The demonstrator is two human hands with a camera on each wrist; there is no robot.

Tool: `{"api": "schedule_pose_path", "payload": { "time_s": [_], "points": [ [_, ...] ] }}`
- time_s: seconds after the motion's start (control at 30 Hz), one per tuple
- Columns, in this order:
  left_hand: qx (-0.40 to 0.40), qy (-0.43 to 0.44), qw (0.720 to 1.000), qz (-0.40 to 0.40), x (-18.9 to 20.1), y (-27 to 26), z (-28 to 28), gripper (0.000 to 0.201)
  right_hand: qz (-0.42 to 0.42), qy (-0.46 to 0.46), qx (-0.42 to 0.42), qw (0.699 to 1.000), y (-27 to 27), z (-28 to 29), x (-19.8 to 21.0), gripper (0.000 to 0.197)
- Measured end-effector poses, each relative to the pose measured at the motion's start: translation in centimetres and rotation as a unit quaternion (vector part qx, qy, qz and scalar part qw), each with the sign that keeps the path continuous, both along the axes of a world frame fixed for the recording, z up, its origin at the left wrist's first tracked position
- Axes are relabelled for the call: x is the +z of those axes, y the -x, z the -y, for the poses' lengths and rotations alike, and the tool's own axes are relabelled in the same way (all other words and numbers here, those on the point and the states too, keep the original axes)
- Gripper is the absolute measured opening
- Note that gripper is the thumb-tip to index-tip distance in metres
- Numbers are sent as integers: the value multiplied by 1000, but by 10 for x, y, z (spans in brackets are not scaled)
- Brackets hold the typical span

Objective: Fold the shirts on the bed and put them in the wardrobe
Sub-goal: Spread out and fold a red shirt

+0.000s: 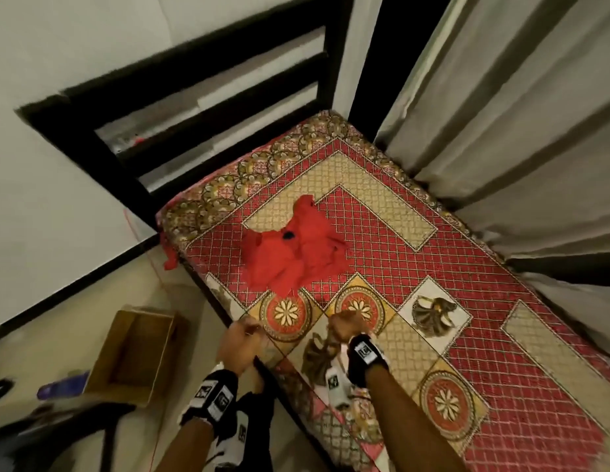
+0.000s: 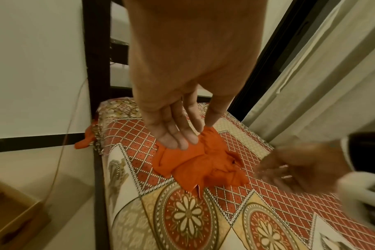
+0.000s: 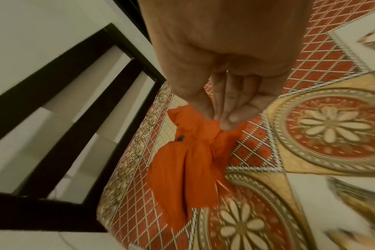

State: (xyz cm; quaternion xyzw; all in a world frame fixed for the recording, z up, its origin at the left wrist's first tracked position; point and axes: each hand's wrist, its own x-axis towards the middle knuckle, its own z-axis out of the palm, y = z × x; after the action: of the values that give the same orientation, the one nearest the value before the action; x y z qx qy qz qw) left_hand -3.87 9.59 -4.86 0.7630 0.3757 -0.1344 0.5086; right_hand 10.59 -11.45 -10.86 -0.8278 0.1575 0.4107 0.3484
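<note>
A crumpled red shirt lies on the patterned bed cover, toward the bed's far left end. Both hands hover over the near edge of the bed, short of the shirt and apart from it. My left hand has its fingers stretched out and holds nothing; in the left wrist view its fingers point toward the shirt. My right hand is blurred, with its fingers loosely together and nothing in them. In the right wrist view the right hand points at the shirt.
A black slatted bed frame stands at the far end against a white wall. Pale curtains hang along the bed's right side. An open cardboard box sits on the floor at the left. A red scrap of cloth hangs off the bed's left corner.
</note>
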Motion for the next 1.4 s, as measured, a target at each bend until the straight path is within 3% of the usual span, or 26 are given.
{"api": "schedule_pose_path", "payload": {
  "time_s": [0.07,0.13,0.17,0.23,0.3,0.4,0.47,0.53,0.6,0.67,0.77,0.83,0.9,1.0,1.07,1.17,1.27,1.33,1.4],
  "points": [
    [-16,10,1000,-5,-27,-35,-33,23,38,38,6,999,-52,-45,-30,25],
    [-53,-2,999,8,-60,-72,-58,10,91,89,21,992,-110,-85,-63,15],
    [-94,-22,995,9,-85,-90,-68,23,122,113,31,986,-138,-101,-81,7],
    [-175,-79,981,26,-143,-127,-83,93,180,149,67,970,-191,-123,-112,32],
    [-176,-118,976,45,-209,-160,-93,118,196,191,126,954,-228,-135,-142,43],
    [-64,-91,994,0,-275,-177,-103,102,176,264,170,933,-259,-125,-191,54],
    [-3,-86,996,-11,-291,-163,-103,69,194,285,195,918,-256,-114,-210,39],
    [21,-89,995,39,-286,-141,-99,45,237,285,186,910,-243,-100,-211,26],
    [81,-64,990,91,-262,-116,-94,36,296,263,125,910,-219,-85,-195,26],
    [197,-9,972,124,-220,-95,-92,10,353,194,32,915,-192,-64,-166,25],
    [350,95,917,166,-146,-73,-89,27,374,68,-53,923,-151,-21,-103,9],
    [394,147,890,177,-84,-63,-81,29,398,17,-108,911,-127,18,-56,5],
    [376,185,887,192,-20,-56,-59,26,389,19,-182,903,-107,56,-11,7],
    [262,214,914,222,93,-45,6,28,361,25,-266,894,-77,118,58,24],
    [190,185,927,266,153,-40,41,14,369,-6,-258,893,-58,153,108,26],
    [106,134,943,287,218,-19,83,16,394,-21,-230,890,-18,211,205,15],
    [137,57,941,303,267,11,102,11,477,-45,-232,847,6,282,290,8],
    [182,-2,933,309,294,30,109,10,493,-52,-240,835,20,336,335,12],
    [203,-49,932,297,297,38,99,25,498,-57,-266,823,24,387,368,18]
  ]
}}
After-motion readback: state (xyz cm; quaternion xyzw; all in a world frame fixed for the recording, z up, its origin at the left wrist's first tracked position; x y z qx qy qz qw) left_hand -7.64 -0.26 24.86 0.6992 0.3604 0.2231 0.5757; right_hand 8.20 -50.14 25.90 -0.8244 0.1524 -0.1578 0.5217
